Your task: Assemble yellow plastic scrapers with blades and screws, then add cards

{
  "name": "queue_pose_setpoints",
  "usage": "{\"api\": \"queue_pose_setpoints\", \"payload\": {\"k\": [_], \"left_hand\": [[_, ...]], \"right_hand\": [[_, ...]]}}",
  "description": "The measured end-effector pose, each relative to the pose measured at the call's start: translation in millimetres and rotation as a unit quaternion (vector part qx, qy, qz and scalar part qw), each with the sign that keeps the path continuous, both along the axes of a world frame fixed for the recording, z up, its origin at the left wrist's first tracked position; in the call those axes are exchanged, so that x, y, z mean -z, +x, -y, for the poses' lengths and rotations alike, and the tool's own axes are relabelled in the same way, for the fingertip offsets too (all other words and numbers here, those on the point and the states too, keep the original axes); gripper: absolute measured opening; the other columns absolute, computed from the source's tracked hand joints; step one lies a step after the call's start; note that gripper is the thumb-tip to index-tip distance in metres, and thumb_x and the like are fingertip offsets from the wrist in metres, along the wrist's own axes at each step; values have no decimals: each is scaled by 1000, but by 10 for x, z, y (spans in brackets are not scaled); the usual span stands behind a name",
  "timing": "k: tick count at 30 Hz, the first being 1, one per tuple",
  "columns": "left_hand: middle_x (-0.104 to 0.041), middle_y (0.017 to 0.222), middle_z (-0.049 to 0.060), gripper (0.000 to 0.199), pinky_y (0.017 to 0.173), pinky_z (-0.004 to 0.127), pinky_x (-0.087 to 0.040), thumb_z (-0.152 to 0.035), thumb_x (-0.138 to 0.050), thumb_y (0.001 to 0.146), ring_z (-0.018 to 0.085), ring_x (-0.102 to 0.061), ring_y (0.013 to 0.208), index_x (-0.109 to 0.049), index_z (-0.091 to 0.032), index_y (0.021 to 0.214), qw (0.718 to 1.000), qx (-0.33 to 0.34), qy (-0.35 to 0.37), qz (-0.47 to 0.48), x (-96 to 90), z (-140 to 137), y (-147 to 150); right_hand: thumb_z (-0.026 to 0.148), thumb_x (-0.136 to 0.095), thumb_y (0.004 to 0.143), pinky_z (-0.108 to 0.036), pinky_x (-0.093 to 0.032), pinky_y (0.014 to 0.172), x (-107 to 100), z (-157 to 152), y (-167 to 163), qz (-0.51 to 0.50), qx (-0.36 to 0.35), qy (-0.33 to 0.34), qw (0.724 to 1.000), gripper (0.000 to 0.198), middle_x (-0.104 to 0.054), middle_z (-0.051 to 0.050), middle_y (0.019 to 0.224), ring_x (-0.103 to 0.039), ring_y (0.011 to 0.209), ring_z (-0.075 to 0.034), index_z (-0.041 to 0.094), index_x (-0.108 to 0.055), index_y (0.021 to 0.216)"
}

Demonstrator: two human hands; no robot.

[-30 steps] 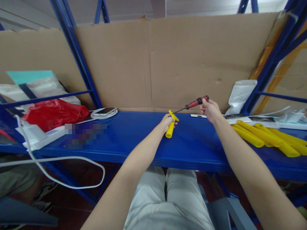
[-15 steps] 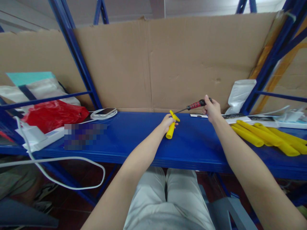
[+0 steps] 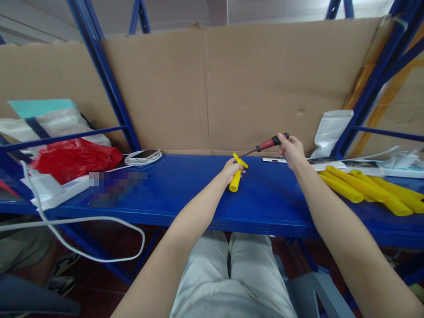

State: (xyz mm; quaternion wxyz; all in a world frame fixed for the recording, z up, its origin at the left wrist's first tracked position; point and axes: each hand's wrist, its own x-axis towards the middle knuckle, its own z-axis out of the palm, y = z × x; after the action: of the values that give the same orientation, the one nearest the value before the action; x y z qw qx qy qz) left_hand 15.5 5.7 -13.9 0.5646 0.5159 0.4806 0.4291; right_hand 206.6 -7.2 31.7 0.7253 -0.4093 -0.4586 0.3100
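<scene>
My left hand (image 3: 231,170) is closed round a yellow plastic handle (image 3: 235,182), a tube with a wider crosspiece at its upper end, held tilted over the blue table (image 3: 195,194). In my right hand (image 3: 291,150) is a screwdriver (image 3: 269,143) with a red and black grip, pinched near the butt end. Its dark shaft slants down to the left, and the tip meets the yellow crosspiece. Whether a screw sits at that spot is too small to tell.
Several yellow tubes (image 3: 371,187) lie at the right. A phone (image 3: 147,154) rests on a coiled white cable at the back left, near a red plastic bag (image 3: 77,159) and a white power strip (image 3: 62,192). Cardboard (image 3: 258,88) stands behind the table.
The screwdriver's grip has turned a little in my right hand, and the fingers have shifted slightly on it. My left hand and the yellow handle stay nearly in place.
</scene>
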Motion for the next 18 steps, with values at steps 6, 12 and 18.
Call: {"api": "queue_pose_setpoints", "payload": {"k": [6,12,18], "left_hand": [[-64,108,11,60,42,18,-39,5,-47,72,8,-58,52,-39,-19,127,1000,-6,3,-7,13,-21,-8],[-63,107,12,56,42,18,-39,5,-46,73,7,-56,51,-40,-16,125,1000,0,6,-25,10,-37,-18],[-64,104,10,57,42,18,-39,5,-46,73,7,-56,50,-39,-17,125,999,0,13,-33,1,-8,-3]], "right_hand": [[44,-71,67,-18,-24,29,-25,34,7,-10,-32,-13,999,37,-36,11,38,-35,29,-6,22,-41,71],[41,-69,70,-17,-28,32,-40,39,8,7,-84,-17,996,33,-47,8,45,-41,33,-6,21,-43,75],[46,-74,61,-17,-26,28,11,-16,14,21,-15,32,999,44,-39,13,42,-37,29,-5,22,-40,74]]}}
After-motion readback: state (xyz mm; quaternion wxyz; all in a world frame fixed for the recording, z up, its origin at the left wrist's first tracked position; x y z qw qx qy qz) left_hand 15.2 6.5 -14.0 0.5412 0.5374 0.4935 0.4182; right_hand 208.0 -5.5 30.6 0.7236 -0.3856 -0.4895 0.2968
